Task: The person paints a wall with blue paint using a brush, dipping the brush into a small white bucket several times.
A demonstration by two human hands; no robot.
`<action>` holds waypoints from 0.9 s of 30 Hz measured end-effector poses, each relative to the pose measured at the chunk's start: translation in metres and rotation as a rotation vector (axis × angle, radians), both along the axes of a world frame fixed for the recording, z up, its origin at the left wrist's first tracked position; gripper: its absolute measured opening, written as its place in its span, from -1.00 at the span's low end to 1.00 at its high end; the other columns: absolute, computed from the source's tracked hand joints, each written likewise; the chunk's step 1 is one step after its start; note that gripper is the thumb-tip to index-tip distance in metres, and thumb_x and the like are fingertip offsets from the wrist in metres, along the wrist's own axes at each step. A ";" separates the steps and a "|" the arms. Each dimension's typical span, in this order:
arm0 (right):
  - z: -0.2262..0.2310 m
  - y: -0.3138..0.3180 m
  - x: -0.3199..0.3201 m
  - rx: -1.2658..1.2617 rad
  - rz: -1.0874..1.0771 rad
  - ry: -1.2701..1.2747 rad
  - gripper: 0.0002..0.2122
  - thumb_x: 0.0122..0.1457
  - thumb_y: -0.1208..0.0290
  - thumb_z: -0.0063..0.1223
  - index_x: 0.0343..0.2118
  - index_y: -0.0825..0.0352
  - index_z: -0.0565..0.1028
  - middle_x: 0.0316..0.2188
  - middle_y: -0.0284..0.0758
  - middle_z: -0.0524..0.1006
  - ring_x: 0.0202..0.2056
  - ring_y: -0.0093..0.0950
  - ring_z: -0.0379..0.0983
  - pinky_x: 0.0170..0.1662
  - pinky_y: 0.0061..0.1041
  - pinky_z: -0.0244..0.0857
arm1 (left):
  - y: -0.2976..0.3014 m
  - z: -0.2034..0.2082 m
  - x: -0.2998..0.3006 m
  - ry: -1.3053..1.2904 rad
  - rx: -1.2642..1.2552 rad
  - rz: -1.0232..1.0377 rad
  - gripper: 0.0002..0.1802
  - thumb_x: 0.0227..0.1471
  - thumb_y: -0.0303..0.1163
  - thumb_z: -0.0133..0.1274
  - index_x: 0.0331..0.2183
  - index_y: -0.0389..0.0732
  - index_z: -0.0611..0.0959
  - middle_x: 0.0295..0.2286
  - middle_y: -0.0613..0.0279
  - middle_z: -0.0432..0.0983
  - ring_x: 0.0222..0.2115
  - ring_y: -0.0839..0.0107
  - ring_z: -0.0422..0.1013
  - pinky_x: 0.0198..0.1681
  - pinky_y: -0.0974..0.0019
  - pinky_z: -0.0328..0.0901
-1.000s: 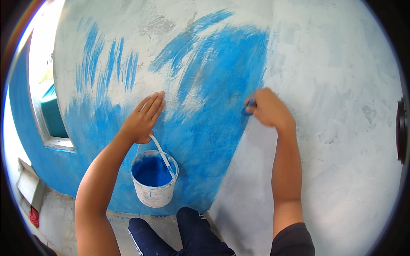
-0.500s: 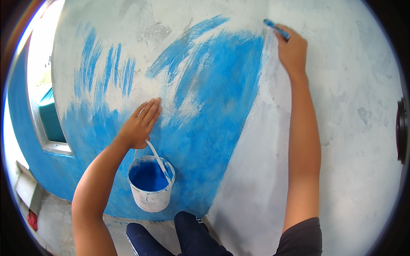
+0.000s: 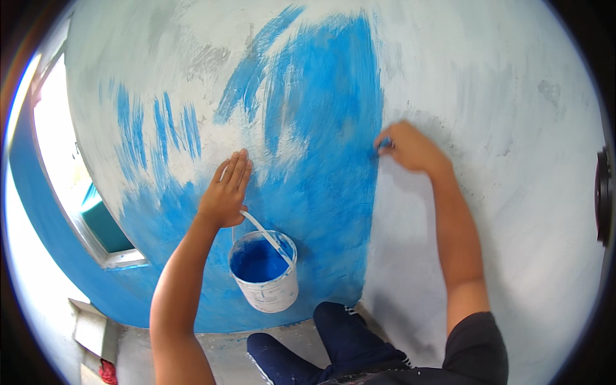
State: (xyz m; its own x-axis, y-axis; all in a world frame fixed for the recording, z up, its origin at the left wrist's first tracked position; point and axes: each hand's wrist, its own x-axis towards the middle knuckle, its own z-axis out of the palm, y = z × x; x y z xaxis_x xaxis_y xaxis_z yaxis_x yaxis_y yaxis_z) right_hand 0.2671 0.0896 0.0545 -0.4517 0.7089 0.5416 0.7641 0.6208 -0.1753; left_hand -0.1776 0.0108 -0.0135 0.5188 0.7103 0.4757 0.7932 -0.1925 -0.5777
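Observation:
My left hand (image 3: 224, 199) lies against the wall with its fingers stretched out, just above the solid blue area. From its thumb hangs a white paint bucket (image 3: 274, 296) by its handle (image 3: 263, 230), with blue paint (image 3: 258, 263) inside. My right hand (image 3: 416, 149) is closed round a small paintbrush (image 3: 385, 144), mostly hidden by the fingers and blurred. The brush is at the corner line where the blue-painted wall (image 3: 327, 173) meets the pale wall (image 3: 436, 256).
At the left is a window opening (image 3: 122, 258) with a teal shape beyond it. A dark round object (image 3: 602, 196) shows at the right rim. Below are my legs (image 3: 350, 337), the grey floor (image 3: 135, 350) and a red item (image 3: 108, 372) at lower left.
My right hand has come down along the corner with the brush, from near the top to mid-height. My left hand and bucket appear further right in the view, which has shifted.

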 end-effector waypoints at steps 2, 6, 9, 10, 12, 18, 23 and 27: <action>0.051 0.020 -0.005 0.076 -0.045 0.013 -0.83 0.20 0.45 0.37 -0.15 0.22 0.71 -0.06 -0.20 0.58 0.00 -0.22 0.49 0.15 -0.23 0.40 | 0.001 -0.002 0.000 0.001 0.020 0.001 0.35 -0.35 -0.22 0.52 0.40 -0.48 0.20 0.46 -0.31 -0.08 0.50 -0.07 -0.09 0.53 -0.07 -0.12; 0.155 0.057 -0.008 0.502 0.035 0.140 -0.85 0.25 0.36 0.36 -0.16 0.21 0.71 -0.09 -0.22 0.62 -0.07 -0.27 0.56 0.11 -0.23 0.46 | -0.010 0.003 0.002 0.019 -0.022 0.081 0.30 -0.27 -0.19 0.49 0.39 -0.48 0.22 0.46 -0.32 -0.06 0.50 -0.08 -0.08 0.53 -0.05 -0.12; 0.216 0.054 -0.001 0.903 0.055 0.376 -0.83 0.30 0.41 0.24 -0.12 0.32 0.71 -0.17 -0.10 0.71 -0.17 -0.17 0.65 -0.05 -0.23 0.51 | -0.006 0.009 0.014 0.048 -0.038 0.095 0.29 -0.25 -0.18 0.49 0.39 -0.49 0.21 0.45 -0.32 -0.05 0.50 -0.09 -0.08 0.53 -0.06 -0.12; 0.220 0.051 -0.009 1.076 0.124 0.492 -0.83 0.28 0.44 0.22 -0.19 0.42 0.71 -0.22 -0.01 0.71 -0.22 -0.10 0.68 -0.16 -0.24 0.52 | -0.004 0.010 0.013 0.048 -0.025 0.084 0.29 -0.25 -0.17 0.49 0.39 -0.49 0.21 0.45 -0.32 -0.05 0.50 -0.09 -0.08 0.53 -0.07 -0.13; 0.173 0.051 -0.027 0.881 0.214 0.550 -0.83 0.28 0.47 0.22 -0.18 0.45 0.69 -0.23 0.00 0.70 -0.22 -0.12 0.68 -0.17 -0.24 0.52 | -0.001 0.002 0.005 0.027 -0.015 0.065 0.29 -0.26 -0.16 0.49 0.39 -0.49 0.22 0.45 -0.33 -0.04 0.50 -0.10 -0.08 0.53 -0.07 -0.13; -0.010 0.032 -0.053 0.167 0.305 0.555 -0.59 0.27 0.61 0.16 0.18 0.20 0.60 0.21 -0.21 0.56 0.11 -0.22 0.58 0.17 -0.32 0.50 | 0.001 -0.003 0.000 0.042 0.023 0.056 0.30 -0.29 -0.17 0.50 0.38 -0.50 0.23 0.44 -0.33 -0.02 0.49 -0.11 -0.07 0.54 -0.07 -0.14; -0.092 -0.004 -0.064 -0.084 0.419 0.281 -0.72 0.21 0.57 0.27 -0.01 0.28 0.70 0.05 -0.21 0.67 -0.04 -0.25 0.64 0.02 -0.29 0.52 | -0.002 0.002 0.007 0.046 -0.006 0.047 0.28 -0.31 -0.19 0.50 0.36 -0.52 0.26 0.43 -0.37 0.01 0.49 -0.13 -0.05 0.53 -0.08 -0.14; -0.019 0.012 -0.057 0.044 0.333 0.346 -0.81 0.22 0.46 0.32 -0.11 0.29 0.73 -0.20 -0.21 0.73 -0.22 -0.30 0.63 -0.12 -0.28 0.50 | -0.004 0.002 0.010 0.009 -0.038 0.055 0.29 -0.32 -0.22 0.50 0.37 -0.50 0.24 0.45 -0.36 -0.06 0.50 -0.11 -0.10 0.53 -0.08 -0.15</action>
